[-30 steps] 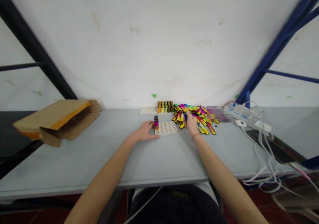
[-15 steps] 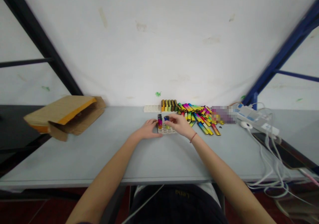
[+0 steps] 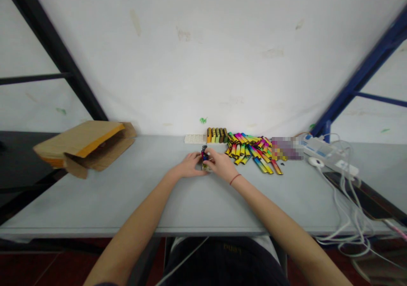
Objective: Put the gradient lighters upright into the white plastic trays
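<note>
A small pale tray [image 3: 209, 170] lies on the grey table, mostly covered by my hands. Lighters with dark tops [image 3: 204, 151] stand upright at its left end. My left hand [image 3: 190, 166] rests at the tray's left side, thumb and fingers apart around its corner. In my right hand [image 3: 219, 164] a dark blue lighter [image 3: 206, 156] is pinched between thumb and fingers, close beside the standing ones. To the right lies a loose pile of shiny rainbow-and-gold lighters [image 3: 251, 149].
Against the wall is a white holed tray [image 3: 194, 139], with rows of upright lighters [image 3: 217, 135] at its right. An open cardboard box [image 3: 82, 144] sits at the left. A power strip [image 3: 330, 154], white cables and a dark phone-like slab [image 3: 358, 194] occupy the right side.
My right hand has moved left with the blue lighter, up to the standing lighters, and now covers more of the tray. My left hand stays at the tray's left side.
</note>
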The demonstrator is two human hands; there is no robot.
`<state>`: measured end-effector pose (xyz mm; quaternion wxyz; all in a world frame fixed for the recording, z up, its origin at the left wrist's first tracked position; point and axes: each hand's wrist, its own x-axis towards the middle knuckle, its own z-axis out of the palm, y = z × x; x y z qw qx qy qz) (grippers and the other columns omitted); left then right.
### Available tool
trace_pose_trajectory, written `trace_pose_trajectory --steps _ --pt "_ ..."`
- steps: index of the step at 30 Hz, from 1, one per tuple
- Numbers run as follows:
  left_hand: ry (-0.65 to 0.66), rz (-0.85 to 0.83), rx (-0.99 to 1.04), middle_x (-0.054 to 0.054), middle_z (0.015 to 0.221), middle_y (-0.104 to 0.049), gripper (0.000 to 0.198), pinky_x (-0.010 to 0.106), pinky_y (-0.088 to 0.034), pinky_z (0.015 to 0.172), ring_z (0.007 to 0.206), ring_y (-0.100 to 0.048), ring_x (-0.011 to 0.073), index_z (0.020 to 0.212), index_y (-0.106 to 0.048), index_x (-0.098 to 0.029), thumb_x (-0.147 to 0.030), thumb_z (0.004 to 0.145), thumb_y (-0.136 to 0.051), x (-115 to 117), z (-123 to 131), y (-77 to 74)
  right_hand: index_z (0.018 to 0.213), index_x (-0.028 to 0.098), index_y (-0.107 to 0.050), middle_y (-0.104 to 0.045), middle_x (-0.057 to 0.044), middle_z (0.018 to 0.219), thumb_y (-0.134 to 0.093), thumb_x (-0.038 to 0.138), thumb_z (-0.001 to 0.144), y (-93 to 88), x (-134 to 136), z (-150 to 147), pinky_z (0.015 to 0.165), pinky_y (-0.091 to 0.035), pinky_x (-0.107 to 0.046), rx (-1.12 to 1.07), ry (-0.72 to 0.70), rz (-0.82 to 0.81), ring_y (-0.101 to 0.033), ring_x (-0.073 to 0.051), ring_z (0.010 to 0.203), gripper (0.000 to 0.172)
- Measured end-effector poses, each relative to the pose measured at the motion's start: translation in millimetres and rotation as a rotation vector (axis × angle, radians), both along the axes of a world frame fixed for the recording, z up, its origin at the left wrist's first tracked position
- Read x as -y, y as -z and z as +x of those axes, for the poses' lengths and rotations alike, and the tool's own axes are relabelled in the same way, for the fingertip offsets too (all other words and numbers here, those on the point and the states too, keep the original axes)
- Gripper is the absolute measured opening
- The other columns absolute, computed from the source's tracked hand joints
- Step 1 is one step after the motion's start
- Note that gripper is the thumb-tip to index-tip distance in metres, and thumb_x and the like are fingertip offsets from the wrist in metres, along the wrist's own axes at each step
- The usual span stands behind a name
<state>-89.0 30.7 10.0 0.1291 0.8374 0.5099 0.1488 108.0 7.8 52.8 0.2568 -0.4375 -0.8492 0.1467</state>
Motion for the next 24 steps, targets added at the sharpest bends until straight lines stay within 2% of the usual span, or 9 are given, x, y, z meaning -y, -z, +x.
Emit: trace_pose_trajectory --steps 4,7,10,13,15,18,20,22,24 --pt "0.004 -0.001 0.010 0.017 0.141 -0.055 0.070 0.048 -0.037 0.116 0.135 -0.048 0.0371 0.129 -0.061 -0.015 -0.054 0.072 -0.074 -0.2 0.3 0.5 0.125 0.026 -0.061 -0.076 -0.008 0.107 -0.058 0.032 0.098 -5.4 5.3 -1.3 0.075 -0.051 -0.030 0.208 0.025 0.094 -0.073 -0.024 0.093 0.028" --pt "0.000 0.009 0.045 0.017 0.140 -0.056 0.071 0.048 -0.037 0.116 0.134 -0.048 0.0365 0.130 -0.061 -0.016 -0.055 0.072 -0.074 -1.0 -0.5 2.6 0.127 0.027 -0.062 -0.075 -0.008 0.109 -0.054 0.036 0.099 -4.8 8.6 -1.0 0.073 -0.050 -0.029 0.236 0.054 0.123 -0.072 -0.023 0.092 0.030" --pt "-0.010 0.023 0.078 0.017 0.140 -0.056 0.073 0.047 -0.037 0.116 0.134 -0.049 0.0359 0.129 -0.061 -0.016 -0.054 0.069 -0.076 -2.2 -1.6 5.0 0.127 0.026 -0.064 -0.074 -0.008 0.110 -0.053 0.034 0.099 -2.6 9.2 2.0 0.075 -0.050 -0.028 0.135 0.045 0.128 -0.072 -0.021 0.088 0.031" --pt "-0.007 0.016 0.083 0.017 0.140 -0.056 0.073 0.047 -0.037 0.116 0.134 -0.049 0.0364 0.128 -0.062 -0.016 -0.055 0.068 -0.077 -3.0 -2.5 4.9 0.131 0.024 -0.062 -0.074 -0.006 0.112 -0.056 0.032 0.097 -2.3 1.9 14.4 0.077 -0.051 -0.025 -0.079 0.017 0.083 -0.070 -0.015 0.078 0.035" --pt "-0.006 0.005 0.071 0.017 0.142 -0.055 0.074 0.048 -0.037 0.116 0.135 -0.047 0.0371 0.129 -0.062 -0.015 -0.056 0.068 -0.075 -3.0 -3.0 3.1 0.133 0.021 -0.060 -0.076 -0.005 0.105 -0.054 0.029 0.096 -3.2 -8.6 31.2 0.078 -0.052 -0.025 -0.173 0.123 0.056 -0.070 -0.015 0.077 0.038" --pt "-0.004 -0.012 0.036 0.019 0.145 -0.052 0.077 0.047 -0.035 0.117 0.137 -0.045 0.0375 0.130 -0.061 -0.013 -0.060 0.070 -0.072 -2.3 -3.4 -0.1 0.112 0.016 -0.072 -0.076 -0.009 0.105 -0.049 0.019 0.094 -3.8 -28.3 66.3 0.086 -0.051 -0.030 -0.108 0.502 0.028 -0.071 -0.022 0.094 0.029" --pt "-0.002 -0.018 0.026 0.019 0.145 -0.052 0.078 0.046 -0.036 0.117 0.137 -0.045 0.0373 0.130 -0.061 -0.011 -0.061 0.071 -0.071 -1.6 -3.4 -1.5 0.114 0.014 -0.072 -0.075 -0.013 0.114 -0.048 0.017 0.093 -2.1 -39.4 89.1 0.088 -0.051 -0.032 -0.019 0.687 -0.044 -0.070 -0.025 0.103 0.032" --pt "-0.001 -0.015 0.026 0.020 0.145 -0.052 0.078 0.045 -0.036 0.117 0.137 -0.046 0.0370 0.130 -0.061 -0.011 -0.061 0.071 -0.071 -1.1 -3.3 -2.0 0.115 0.012 -0.072 -0.074 -0.017 0.115 -0.050 0.022 0.094 0.9 -46.8 105.0 0.090 -0.051 -0.034 0.103 0.770 -0.118 -0.069 -0.028 0.107 0.032" --pt "0.001 -0.007 0.031 0.019 0.144 -0.053 0.077 0.046 -0.036 0.117 0.136 -0.047 0.0366 0.130 -0.061 -0.012 -0.060 0.071 -0.072 -0.9 -3.4 -2.0 0.114 0.011 -0.072 -0.073 -0.020 0.116 -0.050 0.028 0.097 3.8 -50.5 111.8 0.091 -0.050 -0.034 0.204 0.788 -0.153 -0.069 -0.029 0.109 0.033"
